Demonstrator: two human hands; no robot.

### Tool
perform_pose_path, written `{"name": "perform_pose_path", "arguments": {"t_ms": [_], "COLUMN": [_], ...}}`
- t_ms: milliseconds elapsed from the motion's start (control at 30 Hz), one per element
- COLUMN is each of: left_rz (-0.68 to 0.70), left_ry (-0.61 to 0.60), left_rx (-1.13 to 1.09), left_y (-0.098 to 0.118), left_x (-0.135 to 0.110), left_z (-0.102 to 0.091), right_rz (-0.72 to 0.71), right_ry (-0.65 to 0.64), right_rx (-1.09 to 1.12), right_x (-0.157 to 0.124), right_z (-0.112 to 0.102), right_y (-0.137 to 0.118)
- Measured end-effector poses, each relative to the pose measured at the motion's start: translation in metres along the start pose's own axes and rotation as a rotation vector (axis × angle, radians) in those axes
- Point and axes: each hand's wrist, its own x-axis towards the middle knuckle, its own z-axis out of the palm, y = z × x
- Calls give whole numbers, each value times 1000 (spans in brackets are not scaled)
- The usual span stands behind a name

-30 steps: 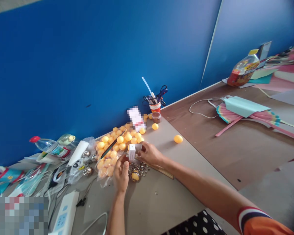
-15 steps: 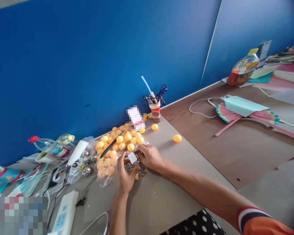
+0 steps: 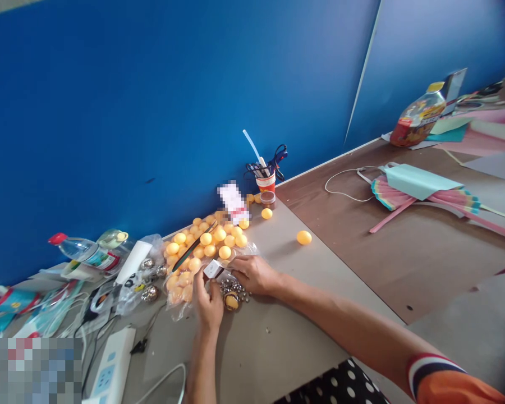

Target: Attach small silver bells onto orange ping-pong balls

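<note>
My left hand point(image 3: 208, 303) grips a small white box point(image 3: 212, 269) between thumb and fingers, above the table. Just right of the box, my right hand point(image 3: 256, 275) has its fingers drawn together; whatever they hold is hidden. Below and between the hands lie many small shiny silver pieces point(image 3: 240, 293). At their near edge sits a yellow ball partly covered with dark, shiny bits point(image 3: 231, 302). Behind my hands, many plain yellow balls point(image 3: 209, 251) are heaped on clear plastic, with a dark, slender tool point(image 3: 187, 255) lying across them.
Two loose yellow balls, one nearer point(image 3: 304, 238) and one farther point(image 3: 266, 214), rest to the right. A cup of pens point(image 3: 265, 182) stands by the blue wall. On the left are a red-capped bottle point(image 3: 88, 253), silver-covered balls point(image 3: 150, 293) and a power strip point(image 3: 111, 359).
My left hand has shifted left with the white box, widening the gap to my right hand. The partly covered ball, mostly hidden before, now shows between them.
</note>
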Motion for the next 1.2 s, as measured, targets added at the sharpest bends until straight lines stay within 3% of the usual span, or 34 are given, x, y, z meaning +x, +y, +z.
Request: {"name": "perform_pose_path", "arguments": {"t_ms": [200, 433, 833, 1200], "left_rz": [127, 230, 413, 510], "left_ry": [-11, -29, -31, 7], "left_rx": [-78, -97, 40, 92], "left_y": [9, 13, 20, 26], "left_x": [6, 7, 7, 5], "left_z": [-3, -4, -6, -10], "right_rz": [-3, 43, 114, 42], "right_ry": [-28, 46, 125, 176], "right_rx": [-52, -55, 22, 86], "right_x": [-1, 1, 1, 1], "right_z": [6, 3, 3, 0], "right_y": [6, 13, 20, 15]}}
